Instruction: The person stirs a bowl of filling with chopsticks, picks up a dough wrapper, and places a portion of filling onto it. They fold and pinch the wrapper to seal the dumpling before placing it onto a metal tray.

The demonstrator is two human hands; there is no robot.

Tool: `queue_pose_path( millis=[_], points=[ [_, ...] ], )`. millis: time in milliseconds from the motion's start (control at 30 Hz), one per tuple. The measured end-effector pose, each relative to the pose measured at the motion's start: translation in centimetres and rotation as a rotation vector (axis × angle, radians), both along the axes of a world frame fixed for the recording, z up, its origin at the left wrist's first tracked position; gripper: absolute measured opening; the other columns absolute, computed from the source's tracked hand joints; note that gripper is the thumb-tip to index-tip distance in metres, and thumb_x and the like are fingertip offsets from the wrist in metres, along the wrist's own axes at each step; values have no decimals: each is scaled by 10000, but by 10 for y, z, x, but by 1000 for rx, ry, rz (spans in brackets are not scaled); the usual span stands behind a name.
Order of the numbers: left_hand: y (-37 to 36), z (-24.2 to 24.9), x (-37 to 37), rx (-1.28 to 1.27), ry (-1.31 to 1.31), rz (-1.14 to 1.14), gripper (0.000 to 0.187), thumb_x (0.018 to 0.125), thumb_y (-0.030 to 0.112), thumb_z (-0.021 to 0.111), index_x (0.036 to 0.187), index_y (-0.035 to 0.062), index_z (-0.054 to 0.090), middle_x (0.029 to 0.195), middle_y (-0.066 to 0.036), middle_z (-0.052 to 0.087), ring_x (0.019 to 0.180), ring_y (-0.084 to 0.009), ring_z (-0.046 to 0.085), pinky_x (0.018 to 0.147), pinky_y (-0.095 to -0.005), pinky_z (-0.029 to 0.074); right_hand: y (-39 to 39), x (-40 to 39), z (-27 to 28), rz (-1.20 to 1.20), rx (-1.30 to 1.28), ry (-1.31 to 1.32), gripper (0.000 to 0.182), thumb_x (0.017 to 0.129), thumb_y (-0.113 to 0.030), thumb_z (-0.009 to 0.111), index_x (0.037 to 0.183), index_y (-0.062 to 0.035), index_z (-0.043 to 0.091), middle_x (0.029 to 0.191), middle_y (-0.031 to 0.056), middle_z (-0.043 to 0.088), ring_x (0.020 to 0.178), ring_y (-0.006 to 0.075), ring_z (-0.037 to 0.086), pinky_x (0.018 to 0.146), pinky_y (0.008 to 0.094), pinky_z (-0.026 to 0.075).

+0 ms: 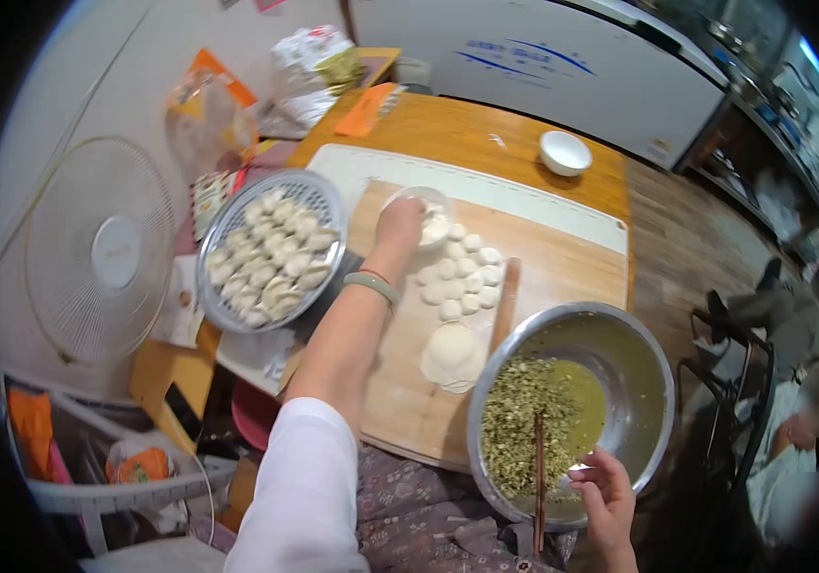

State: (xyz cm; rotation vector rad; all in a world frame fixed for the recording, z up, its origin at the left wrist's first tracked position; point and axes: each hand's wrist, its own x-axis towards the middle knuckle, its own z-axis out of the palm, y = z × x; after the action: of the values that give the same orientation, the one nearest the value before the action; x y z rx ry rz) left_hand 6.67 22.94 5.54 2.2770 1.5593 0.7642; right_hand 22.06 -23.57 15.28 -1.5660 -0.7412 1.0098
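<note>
My left hand (400, 225) reaches into a small clear bowl (447, 206) holding white flour, its fingers hidden from me. Close by on the wooden board (409, 401) lie several small dough pieces (467, 272), a rolling pin (506, 304) and a few flat round wrappers (452, 355), overlapping. Over the near right side of a large metal basin (653, 392), my right hand (608, 497) is held with fingers bent and apart, seemingly empty. Chopped green filling (524, 406) fills the basin's left part, and a pair of chopsticks (539, 477) leans in it beside that hand.
Left of the board, a perforated metal tray (332, 205) carries several shaped dumplings (271, 250). A white bowl (565, 153) stands at the table's far right. A fan (109, 250) is at the left, with a plastic basket (123, 492) below. Another person (782, 329) is at the right.
</note>
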Motion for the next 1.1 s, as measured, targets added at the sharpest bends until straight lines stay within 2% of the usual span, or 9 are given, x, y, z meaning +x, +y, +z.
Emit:
queue_pose_path(
  millis=[67, 133, 200, 267, 433, 733, 800, 900, 1100],
  points=[
    [-15, 37, -37, 89, -15, -33, 189, 760, 110, 527, 842, -10, 648, 861, -172, 644, 793, -285, 617, 710, -389, 469, 8, -1, 4, 4, 26, -18, 433, 842, 14, 487, 1266, 8, 399, 1137, 133, 505, 920, 174, 560, 792, 296, 471],
    [-33, 67, -83, 45, -258, -61, 171, 771, 107, 554, 883, 35, 661, 841, -146, 646, 807, -302, 612, 737, -365, 477, 13, -1, 0, 46, 47, -28, 435, 841, 14, 489, 1266, 9, 399, 1138, 131, 504, 920, 172, 559, 799, 298, 466],
    [-45, 93, -147, 61, -294, 52, 169, 776, 104, 558, 881, 12, 652, 831, -139, 649, 812, -281, 611, 752, -337, 471, 15, -4, -1, 95, 55, -92, 426, 834, 17, 487, 1253, 13, 412, 1138, 123, 499, 911, 168, 559, 815, 303, 456],
    [-63, 119, -248, 114, -217, 166, 165, 777, 76, 589, 912, -1, 643, 781, -119, 656, 697, -189, 619, 654, -286, 476, 19, -18, 5, 168, 63, -130, 413, 829, 22, 483, 1238, 15, 425, 1138, 120, 498, 914, 169, 561, 816, 302, 457],
    [-86, 103, -329, -132, -250, 389, 145, 800, 73, 594, 900, -20, 644, 732, -72, 648, 651, -98, 584, 609, -252, 464, 31, -48, 15, 264, 91, -185, 375, 816, 34, 475, 1191, 16, 466, 1134, 112, 487, 927, 180, 566, 822, 302, 462],
    [-114, 51, -342, -185, -294, 368, 138, 797, 86, 605, 886, -17, 629, 736, -45, 636, 626, -88, 582, 565, -228, 463, 24, -66, 31, 332, 121, -336, 333, 818, 30, 494, 1151, 16, 498, 1121, 121, 468, 927, 197, 564, 827, 298, 463],
    [-111, 41, -339, -330, -656, 436, 130, 799, 75, 599, 890, -16, 597, 738, -47, 622, 600, -79, 576, 531, -195, 459, 25, -69, 28, 318, 170, -378, 346, 778, 69, 528, 1120, 21, 529, 1103, 152, 497, 891, 206, 601, 772, 280, 487],
    [-108, 33, -332, -440, -885, 461, 123, 799, 66, 592, 892, -10, 564, 742, -56, 610, 576, -82, 571, 499, -177, 458, 29, -77, 30, 351, 186, -409, 338, 773, 66, 537, 1109, 27, 531, 1095, 158, 503, 880, 208, 598, 768, 283, 488],
    [-116, 36, -310, -469, -881, 503, 130, 803, 70, 586, 897, -10, 544, 709, -47, 582, 538, -95, 560, 482, -196, 464, 28, -77, 33, 386, 209, -489, 319, 774, 44, 552, 1092, 36, 535, 1088, 169, 514, 864, 209, 589, 763, 287, 487]
  ],
)
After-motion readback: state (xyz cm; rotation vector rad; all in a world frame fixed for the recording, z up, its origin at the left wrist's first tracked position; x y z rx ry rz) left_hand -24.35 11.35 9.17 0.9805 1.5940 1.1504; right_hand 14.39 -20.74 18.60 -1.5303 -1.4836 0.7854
